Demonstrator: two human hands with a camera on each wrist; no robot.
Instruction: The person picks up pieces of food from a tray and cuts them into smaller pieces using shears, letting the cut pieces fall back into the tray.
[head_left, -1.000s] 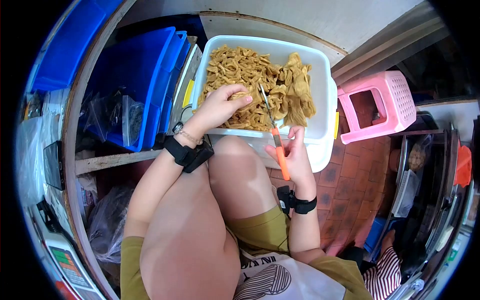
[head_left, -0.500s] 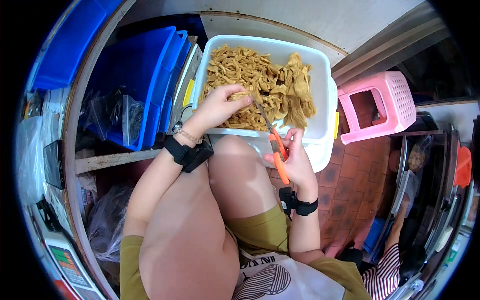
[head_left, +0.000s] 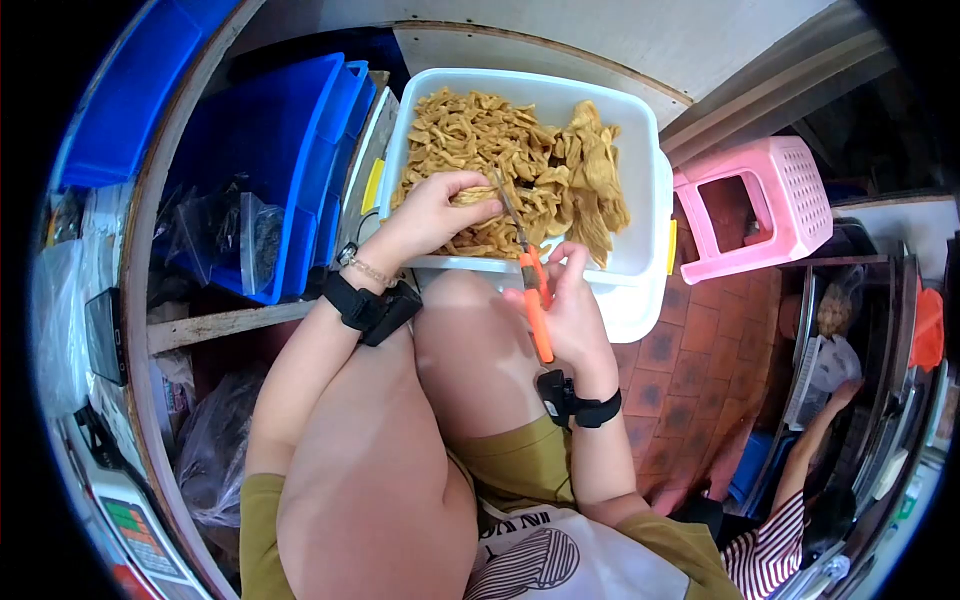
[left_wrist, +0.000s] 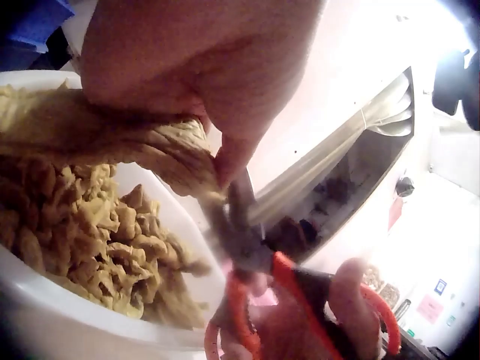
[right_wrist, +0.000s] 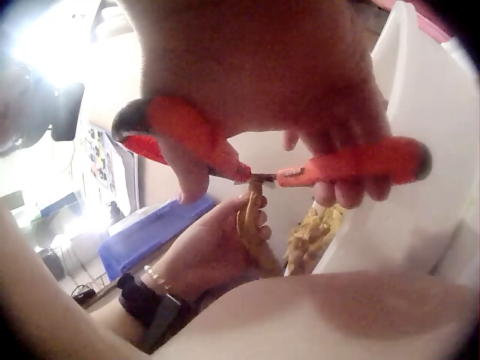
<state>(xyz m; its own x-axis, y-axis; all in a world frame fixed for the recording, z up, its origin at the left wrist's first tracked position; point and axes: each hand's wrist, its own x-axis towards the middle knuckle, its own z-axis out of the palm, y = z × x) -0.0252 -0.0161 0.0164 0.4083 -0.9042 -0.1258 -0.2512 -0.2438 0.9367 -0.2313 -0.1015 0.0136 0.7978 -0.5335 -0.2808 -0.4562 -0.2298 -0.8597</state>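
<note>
Over the near left of a white tub [head_left: 647,240], my left hand [head_left: 430,218] pinches a folded yellow-brown piece [left_wrist: 150,142]. The orange-handled scissors [head_left: 535,310] are in my right hand [head_left: 570,315], fingers and thumb through the handles. In the left wrist view the scissors' blades [left_wrist: 238,225] are at the end of the held piece, beside the left fingertips. Cut strips [head_left: 470,130] fill the left of the tub; larger uncut pieces [head_left: 590,160] lie at its right. The right wrist view shows the scissors' handles [right_wrist: 352,163] spread apart.
A pink stool [head_left: 800,200] stands right of the tub on red floor tiles [head_left: 690,350]. Blue bins [head_left: 250,140] are at the left, above a wooden ledge [head_left: 230,325]. Another person's striped sleeve [head_left: 768,540] and arm reach toward a shelf at the lower right.
My right hand and the scissors have shifted slightly left. The left hand has stayed nearly in place, still pinching. The other person's arm has reached farther up toward the shelf.
</note>
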